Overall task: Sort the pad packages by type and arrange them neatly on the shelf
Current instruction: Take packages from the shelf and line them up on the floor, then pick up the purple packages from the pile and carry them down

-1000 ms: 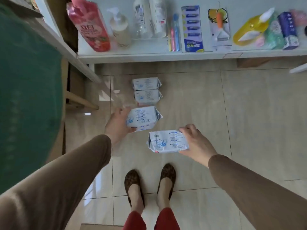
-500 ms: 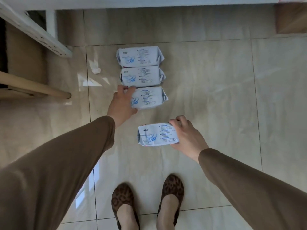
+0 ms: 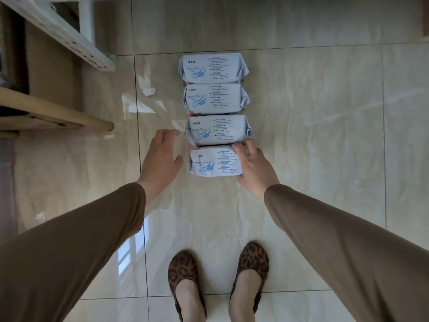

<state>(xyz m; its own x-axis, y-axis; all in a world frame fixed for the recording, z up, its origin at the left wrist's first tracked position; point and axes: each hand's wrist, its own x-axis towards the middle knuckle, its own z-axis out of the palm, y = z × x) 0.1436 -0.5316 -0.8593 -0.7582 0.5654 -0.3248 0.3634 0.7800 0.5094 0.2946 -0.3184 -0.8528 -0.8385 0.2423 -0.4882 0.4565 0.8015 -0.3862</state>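
Since a moment ago the nearest package has been pushed up against the third package, so 4 matching pad packages now lie in 1 column on the floor tiles, each touching the next. Judging by that, this type is grouped, though none sits on the shelf yet.

The right hand grips the nearest package's right end, fingers curled over its far corner. The left hand has let go and hovers open, fingers spread, just left of the column.
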